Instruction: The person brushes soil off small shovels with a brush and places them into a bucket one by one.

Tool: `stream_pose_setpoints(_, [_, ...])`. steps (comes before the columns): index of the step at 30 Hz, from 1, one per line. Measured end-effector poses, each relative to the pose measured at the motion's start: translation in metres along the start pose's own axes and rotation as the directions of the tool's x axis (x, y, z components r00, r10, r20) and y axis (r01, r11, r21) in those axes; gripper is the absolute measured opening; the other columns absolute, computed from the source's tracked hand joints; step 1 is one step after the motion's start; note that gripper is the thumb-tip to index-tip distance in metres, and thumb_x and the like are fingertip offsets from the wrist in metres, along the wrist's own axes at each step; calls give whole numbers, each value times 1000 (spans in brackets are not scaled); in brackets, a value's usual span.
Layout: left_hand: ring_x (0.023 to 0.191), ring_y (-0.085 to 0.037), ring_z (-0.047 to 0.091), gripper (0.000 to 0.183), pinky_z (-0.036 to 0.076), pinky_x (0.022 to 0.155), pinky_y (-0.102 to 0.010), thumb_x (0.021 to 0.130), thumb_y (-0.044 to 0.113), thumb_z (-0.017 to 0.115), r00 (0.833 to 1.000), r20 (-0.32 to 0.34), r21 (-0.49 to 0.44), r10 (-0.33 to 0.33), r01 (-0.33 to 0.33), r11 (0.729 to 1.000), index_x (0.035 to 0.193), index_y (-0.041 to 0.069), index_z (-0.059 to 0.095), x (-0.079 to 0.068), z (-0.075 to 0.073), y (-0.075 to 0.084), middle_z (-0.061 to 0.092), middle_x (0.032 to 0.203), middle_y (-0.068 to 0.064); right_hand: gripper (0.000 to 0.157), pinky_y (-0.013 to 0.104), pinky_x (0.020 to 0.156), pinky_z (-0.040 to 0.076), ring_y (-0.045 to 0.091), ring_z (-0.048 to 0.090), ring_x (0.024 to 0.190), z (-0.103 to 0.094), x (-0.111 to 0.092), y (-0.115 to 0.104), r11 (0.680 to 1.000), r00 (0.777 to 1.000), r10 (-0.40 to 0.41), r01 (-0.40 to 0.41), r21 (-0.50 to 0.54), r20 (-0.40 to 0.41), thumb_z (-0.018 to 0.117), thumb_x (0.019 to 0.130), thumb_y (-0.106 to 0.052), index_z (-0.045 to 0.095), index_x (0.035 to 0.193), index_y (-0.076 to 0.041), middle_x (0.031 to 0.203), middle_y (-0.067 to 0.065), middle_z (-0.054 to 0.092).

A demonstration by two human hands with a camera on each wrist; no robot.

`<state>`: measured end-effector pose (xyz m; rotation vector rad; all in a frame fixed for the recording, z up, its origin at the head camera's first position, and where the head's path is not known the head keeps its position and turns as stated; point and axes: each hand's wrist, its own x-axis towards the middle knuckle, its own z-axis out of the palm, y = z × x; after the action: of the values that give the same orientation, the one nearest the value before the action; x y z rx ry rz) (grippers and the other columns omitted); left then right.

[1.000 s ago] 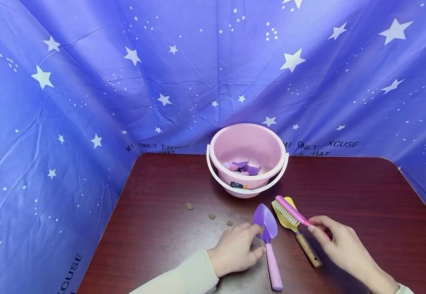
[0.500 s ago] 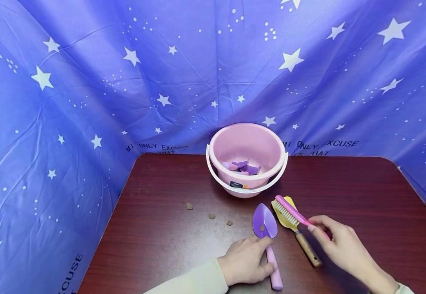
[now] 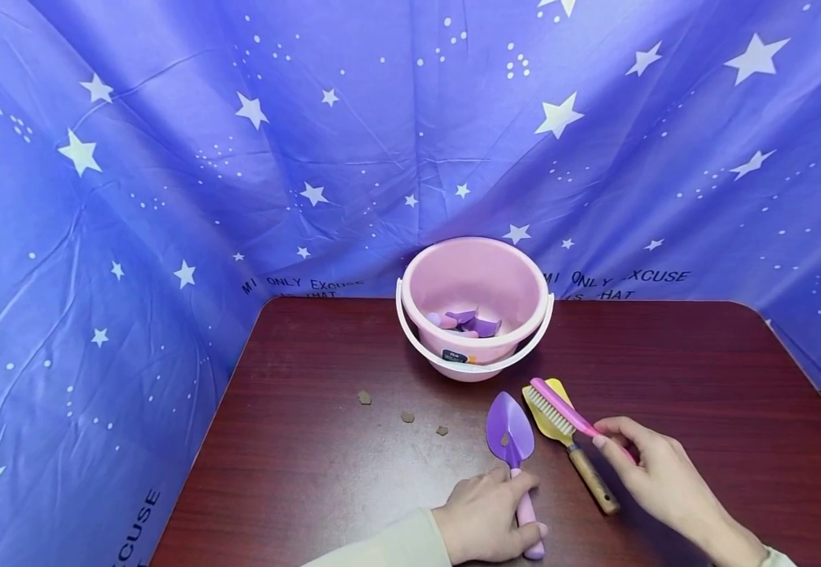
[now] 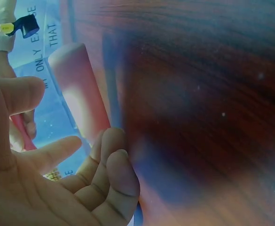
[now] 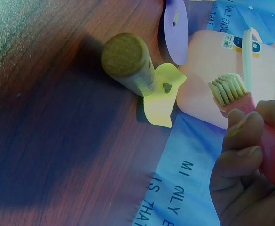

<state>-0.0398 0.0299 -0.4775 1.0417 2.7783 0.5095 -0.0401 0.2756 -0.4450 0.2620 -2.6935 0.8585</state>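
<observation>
A purple trowel (image 3: 510, 425) with a pink handle lies on the table, a small brown flake (image 3: 505, 439) in its blade. My left hand (image 3: 490, 513) is at that handle (image 4: 83, 92); the left wrist view shows loosely bent fingers beside it and the thumb standing apart. My right hand (image 3: 658, 472) holds a pink brush (image 3: 564, 408) by its handle, pinched between thumb and fingers. Its pale bristles (image 5: 229, 89) hang over the yellow trowel (image 3: 554, 421), which has a wooden handle (image 5: 128, 61) and a dark spot on its blade.
Behind the trowels stands a pink bucket (image 3: 474, 272) with purple and pink items inside and its white handle (image 3: 484, 372) lowered to the front. Several brown flakes lie loose, such as one flake (image 3: 408, 417) left of the purple trowel. A starry blue cloth (image 3: 325, 142) hangs behind the table.
My left hand has moved from the purple trowel's blade down to its handle, leaving the brown flake in the blade. My right hand and the brush have stayed put.
</observation>
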Motion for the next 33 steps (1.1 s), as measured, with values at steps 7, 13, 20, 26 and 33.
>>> stream_pose_setpoints(7, [71, -5, 55, 44, 36, 52, -23, 80, 55, 65, 1000, 3, 6, -11, 11, 1000, 118, 33, 59, 2, 0, 3, 57, 91, 9, 16, 17, 47, 27, 1, 36, 48, 0, 0, 0, 1000, 1000, 2, -2, 5, 4, 69, 86, -10, 65, 97, -21, 66, -15, 48])
stream_pose_setpoints(13, [73, -5, 55, 44, 37, 53, -24, 80, 56, 65, 1000, 15, 21, -26, 26, 999, 119, 35, 58, 5, 3, 5, 58, 91, 8, 16, 16, 47, 27, 1, 37, 49, 1, 0, 0, 1000, 1000, 2, -2, 9, 6, 70, 86, -11, 65, 97, -21, 66, -16, 48])
stream_pose_setpoints(20, [73, -6, 56, 40, 38, 53, -25, 80, 56, 65, 999, 16, 15, -45, 45, 999, 113, 34, 61, 6, 7, 5, 59, 89, 8, 16, 16, 46, 27, -1, 36, 48, 3, -1, 0, 1000, 1000, -2, 2, 9, 1, 70, 85, -12, 64, 96, -22, 65, -16, 47])
stream_pose_setpoints(26, [71, -6, 54, 35, 37, 53, -25, 80, 56, 65, 996, 33, 14, -79, 78, 997, 106, 34, 62, 7, 9, 5, 56, 86, 8, 16, 16, 45, 26, -2, 34, 48, 3, -1, 0, 1000, 1000, -15, 15, 7, -4, 71, 85, -12, 64, 95, -22, 64, -16, 47])
stream_pose_setpoints(33, [70, -8, 54, 31, 38, 54, -25, 79, 55, 65, 992, 57, -27, -115, 116, 993, 100, 33, 61, 9, 7, 4, 54, 85, 8, 14, 16, 45, 26, 0, 35, 47, 2, -1, -2, 1000, 1000, 2, -2, 8, 6, 70, 86, -14, 65, 96, -22, 65, -15, 47])
